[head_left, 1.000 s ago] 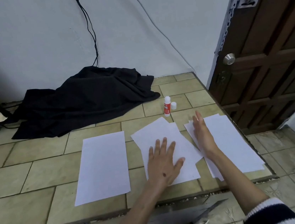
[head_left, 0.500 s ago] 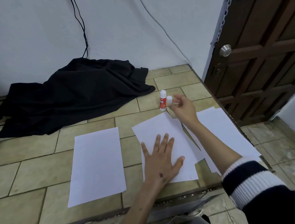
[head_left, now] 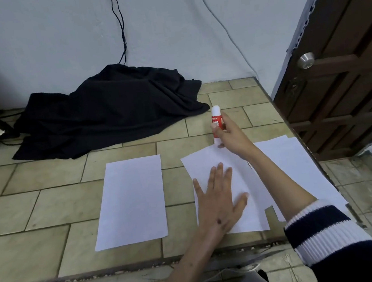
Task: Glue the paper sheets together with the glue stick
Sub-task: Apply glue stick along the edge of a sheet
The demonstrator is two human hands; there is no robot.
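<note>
My right hand (head_left: 231,135) grips a red and white glue stick (head_left: 216,119) upright, just beyond the far edge of the middle paper sheet (head_left: 252,193). My left hand (head_left: 217,198) lies flat with spread fingers, pressing on that middle sheet. A single white sheet (head_left: 131,201) lies to the left on the tiles. More white sheets (head_left: 301,169) lie to the right, partly under my right forearm. The glue stick's cap is not visible apart from it.
A black cloth (head_left: 106,110) is heaped on the tiled ledge (head_left: 47,204) against the wall. A brown wooden door (head_left: 346,62) with a metal knob stands at the right. The ledge drops off along its front and right edges.
My right hand left the right-hand sheets, reached to the glue stick and now grips it. My left hand has stayed pressed on the middle sheet.
</note>
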